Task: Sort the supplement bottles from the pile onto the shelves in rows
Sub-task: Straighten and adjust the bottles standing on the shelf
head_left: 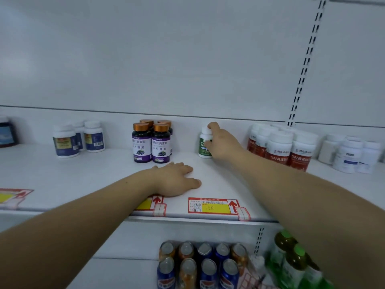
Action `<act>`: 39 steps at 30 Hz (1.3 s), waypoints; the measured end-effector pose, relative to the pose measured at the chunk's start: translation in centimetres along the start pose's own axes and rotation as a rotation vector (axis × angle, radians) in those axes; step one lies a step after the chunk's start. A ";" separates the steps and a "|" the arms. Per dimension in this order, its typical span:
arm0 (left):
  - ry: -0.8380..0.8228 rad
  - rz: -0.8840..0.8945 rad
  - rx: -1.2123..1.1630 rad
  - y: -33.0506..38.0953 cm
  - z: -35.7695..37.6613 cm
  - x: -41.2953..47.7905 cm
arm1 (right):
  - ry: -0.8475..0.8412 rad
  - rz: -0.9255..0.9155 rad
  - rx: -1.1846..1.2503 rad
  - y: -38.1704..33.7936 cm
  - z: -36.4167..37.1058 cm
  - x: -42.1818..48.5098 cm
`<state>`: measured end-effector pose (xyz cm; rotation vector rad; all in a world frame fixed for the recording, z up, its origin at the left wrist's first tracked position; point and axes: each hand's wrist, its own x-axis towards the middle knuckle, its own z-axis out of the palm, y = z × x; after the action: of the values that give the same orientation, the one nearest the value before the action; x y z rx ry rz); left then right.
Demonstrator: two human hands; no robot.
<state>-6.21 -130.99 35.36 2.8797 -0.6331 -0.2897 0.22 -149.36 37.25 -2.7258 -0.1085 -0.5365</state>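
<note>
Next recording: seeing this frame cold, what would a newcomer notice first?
Two bare arms reach over the white shelf: the right hand grips a green-labelled white bottle standing alone near the back, while the left hand rests flat in front of four purple-labelled bottles with copper caps. Red-labelled white bottles cluster to the right, and drink cans fill the shelf below.

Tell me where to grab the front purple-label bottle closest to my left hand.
Probably by the copper cap, from above: the bottle stands upright with other purple bottles close against its left and back, so only its top, front and right are free.
</note>
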 end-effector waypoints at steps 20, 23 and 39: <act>0.546 -0.204 -0.500 -12.1 -5.7 -1.7 | -0.108 -0.175 0.155 -10.3 0.5 1.4; 0.451 -0.147 -0.602 -12.8 -5.7 0.4 | -0.164 -0.119 0.171 -11.1 0.9 1.5; 0.329 0.113 -0.743 -13.2 -5.7 3.2 | -0.123 -0.108 0.179 -11.8 2.0 1.2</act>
<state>3.17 -119.85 37.58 2.1057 -0.4868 -0.0162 0.30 -137.60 39.93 -2.5860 -0.3209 -0.3686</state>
